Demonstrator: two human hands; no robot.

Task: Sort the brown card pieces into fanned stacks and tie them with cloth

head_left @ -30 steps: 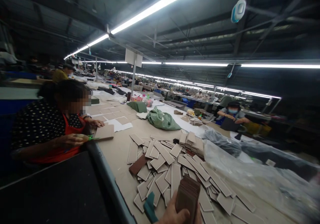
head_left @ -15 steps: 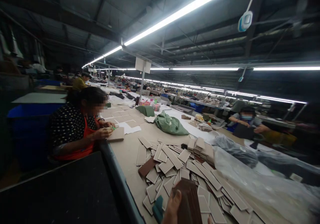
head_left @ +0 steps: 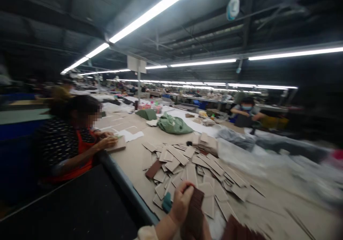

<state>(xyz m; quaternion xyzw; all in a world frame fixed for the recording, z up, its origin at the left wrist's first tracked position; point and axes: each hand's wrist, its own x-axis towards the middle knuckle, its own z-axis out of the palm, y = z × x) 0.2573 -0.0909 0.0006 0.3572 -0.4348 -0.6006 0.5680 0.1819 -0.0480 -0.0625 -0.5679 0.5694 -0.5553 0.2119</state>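
Note:
My left hand (head_left: 182,201) is closed around the upper end of a stack of dark brown flat pieces (head_left: 195,211), thumb across its edge. Only a sliver of my right hand (head_left: 205,228) shows, against the stack's lower right side; most of its fingers are hidden. At the bottom edge lies a blurred group of reddish-brown pieces (head_left: 238,229). Beyond my hands spreads a loose pile of beige rectangular pieces with pale borders (head_left: 178,156). A single brown piece (head_left: 154,169) lies at the pile's left, and a small teal item (head_left: 166,202) is beside my left hand.
The long table (head_left: 134,157) has a dark edge on the left, next to a black surface (head_left: 72,211). A co-worker in an orange apron (head_left: 84,147) sits there. Farther back lie a green bag (head_left: 174,123) and neat beige stacks (head_left: 206,143); clear plastic sheeting (head_left: 241,157) covers the right.
The view has swung right and blurred. The brown stack, still held, now stands more on edge, and more of my left forearm shows. Reddish-brown pieces have come into view at the bottom.

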